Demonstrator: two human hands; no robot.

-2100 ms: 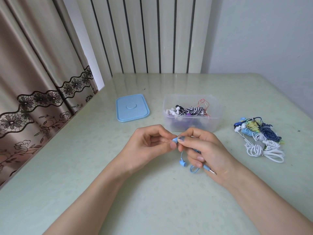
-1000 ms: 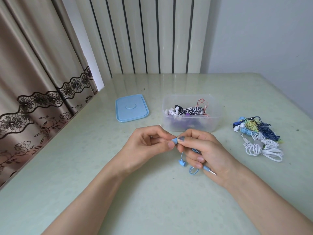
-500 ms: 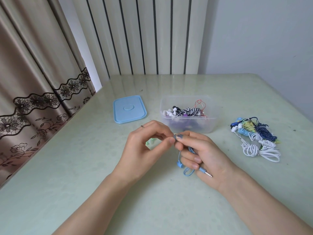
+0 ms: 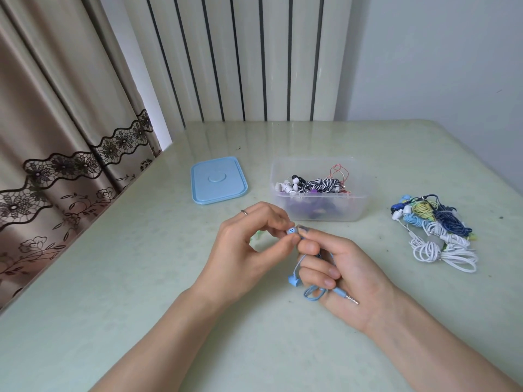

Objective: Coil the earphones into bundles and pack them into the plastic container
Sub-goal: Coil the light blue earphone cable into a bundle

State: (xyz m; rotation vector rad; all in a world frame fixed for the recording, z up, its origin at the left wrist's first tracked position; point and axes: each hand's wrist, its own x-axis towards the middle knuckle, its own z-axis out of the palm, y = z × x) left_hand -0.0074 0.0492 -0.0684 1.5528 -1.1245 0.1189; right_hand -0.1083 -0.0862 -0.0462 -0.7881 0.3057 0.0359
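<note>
Earphones are the matter here, and the largest thing carrying them is the pale green glossy tabletop (image 4: 119, 292). On it, beyond the hands, stands the clear rectangular plastic container (image 4: 318, 206), its long axis running left to right and its mouth facing up, with coiled bundles inside (a black-and-white striped one and a thin red cord show above the rim). Left of it, a little apart, lies the light blue rectangular plastic lid (image 4: 218, 180), flat, its long axis pointing away from the person. Well to the right of the container sits the loose pile of uncoiled earphones (image 4: 434, 232) in white, dark blue, light blue and yellow-green, stretching from far-left to near-right.

Near the middle of the tabletop, in front of the container, the right hand (image 4: 343, 268) has its fingers curled round a light blue earphone cable (image 4: 312, 294); the bundle's long axis runs roughly up and down through the grip, a loop hangs out below, one earbud dangles at the left, and the metal jack plug (image 4: 349, 299) points down and to the right. The left hand (image 4: 249, 251) pinches the other small round blue earbud (image 4: 291, 230) between thumb and forefinger, touching the right forefinger's tip.
</note>
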